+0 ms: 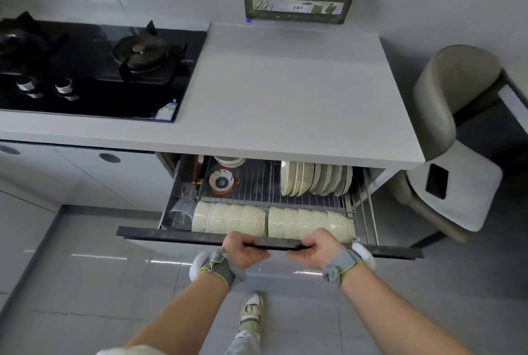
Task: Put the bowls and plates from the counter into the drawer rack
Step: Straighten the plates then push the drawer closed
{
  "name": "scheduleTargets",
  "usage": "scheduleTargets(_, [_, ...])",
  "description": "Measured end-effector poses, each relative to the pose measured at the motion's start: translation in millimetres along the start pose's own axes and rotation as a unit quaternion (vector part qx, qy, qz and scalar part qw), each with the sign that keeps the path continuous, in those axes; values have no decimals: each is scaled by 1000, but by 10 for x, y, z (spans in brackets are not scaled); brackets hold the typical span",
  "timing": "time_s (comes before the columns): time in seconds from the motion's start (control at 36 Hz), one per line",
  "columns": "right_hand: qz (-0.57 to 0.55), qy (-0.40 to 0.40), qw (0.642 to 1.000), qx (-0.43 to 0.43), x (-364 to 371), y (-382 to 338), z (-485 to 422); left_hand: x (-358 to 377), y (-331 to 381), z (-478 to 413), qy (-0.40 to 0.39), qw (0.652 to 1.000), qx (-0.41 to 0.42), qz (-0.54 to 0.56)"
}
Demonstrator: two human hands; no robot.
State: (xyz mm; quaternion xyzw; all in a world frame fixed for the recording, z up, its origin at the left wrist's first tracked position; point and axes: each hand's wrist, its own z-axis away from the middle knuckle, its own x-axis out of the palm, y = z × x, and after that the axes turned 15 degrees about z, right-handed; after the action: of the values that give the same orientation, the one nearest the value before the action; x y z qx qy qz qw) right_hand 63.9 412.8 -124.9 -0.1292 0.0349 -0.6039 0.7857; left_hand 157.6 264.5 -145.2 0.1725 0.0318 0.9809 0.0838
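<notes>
In the wire drawer rack (257, 189), lower centre, sit cream ribbed bowls (271, 221) and upright cream plates (314, 179). The pale grey surface (285, 91) shows no dishes, so loading looks done. The grip of the left hand (245, 249) and of the right hand (317, 249) is clamped on the dark drawer front (171, 236).

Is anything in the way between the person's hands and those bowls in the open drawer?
Only the drawer front, which the left hand and right hand both hold. The bowls lie in a row just behind it, uncovered from above. The plates farther back stand close under the counter edge.
</notes>
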Motion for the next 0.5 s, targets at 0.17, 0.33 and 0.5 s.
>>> scheduleTargets(0.17, [-51,24,998,-18,71,-323,-47,288,354,-93,19,1000,22,2])
scheduleTargets(0.33, [-99,17,994,-39,147,-654,-120,574,691,-143,22,999,33,-1])
scheduleTargets(0.5, [-119,34,990,-70,264,-994,-125,873,927,-166,19,998,55,11])
